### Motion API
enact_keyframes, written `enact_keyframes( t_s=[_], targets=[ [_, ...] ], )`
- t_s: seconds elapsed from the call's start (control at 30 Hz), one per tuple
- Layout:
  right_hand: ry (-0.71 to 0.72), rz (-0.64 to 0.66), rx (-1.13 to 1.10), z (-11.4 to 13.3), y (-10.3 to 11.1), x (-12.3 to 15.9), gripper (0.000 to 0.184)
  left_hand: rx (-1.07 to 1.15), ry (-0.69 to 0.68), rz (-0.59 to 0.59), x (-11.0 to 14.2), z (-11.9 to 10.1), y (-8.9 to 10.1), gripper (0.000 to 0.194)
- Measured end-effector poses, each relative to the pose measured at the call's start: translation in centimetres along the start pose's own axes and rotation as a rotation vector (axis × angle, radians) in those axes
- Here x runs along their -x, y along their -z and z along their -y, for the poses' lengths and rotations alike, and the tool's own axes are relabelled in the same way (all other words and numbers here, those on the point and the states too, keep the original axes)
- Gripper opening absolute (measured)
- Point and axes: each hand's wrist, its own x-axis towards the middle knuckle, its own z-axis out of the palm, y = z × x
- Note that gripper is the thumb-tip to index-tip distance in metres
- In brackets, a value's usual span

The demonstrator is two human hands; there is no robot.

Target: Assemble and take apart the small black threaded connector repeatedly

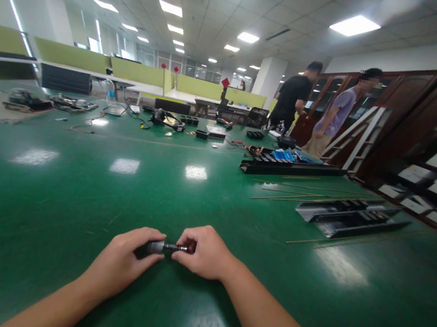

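Observation:
Low in the middle of the view, both hands hold a small cylindrical metal piece (156, 247) just above the green table (82, 190). Its thick grey-silver body lies between the thumb and fingers of my left hand (124, 254). From that body a thin dark shaft (175, 247) with shiny bands points right. My right hand (205, 251) is closed, thumb and forefinger pinching the shaft's far end, which is partly hidden. I cannot make out exactly what kind of part it is.
Long black metal channels (293, 168) with blue packets lie at the right back. Shorter channels (352, 218) and thin rods (293, 196) are nearer. Cables, a black headset (167, 119) and small boxes line the far edge. Two people (296, 95) stand beside a stepladder (359, 135).

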Motion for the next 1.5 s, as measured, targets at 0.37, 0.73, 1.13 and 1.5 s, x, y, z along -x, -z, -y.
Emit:
enact_keyframes(
  t_s=[0.37,0.73,1.13,1.5],
  targets=[
    [0.002,-0.016,0.001,0.1,0.3,-0.1,0.012,-0.011,0.015,-0.004,-0.1,0.2,0.1,0.029],
    [0.005,-0.024,0.033,-0.2,0.6,0.0,0.010,-0.022,0.036,-0.006,-0.2,0.5,0.2,0.029],
    [0.004,-0.038,0.050,-0.9,0.7,-0.1,0.012,-0.013,0.074,0.005,-0.3,1.0,0.2,0.029],
    [-0.012,-0.024,0.041,-0.2,1.3,0.1,0.011,0.098,0.390,-0.163,-1.9,3.5,2.5,0.048]
  ],
)
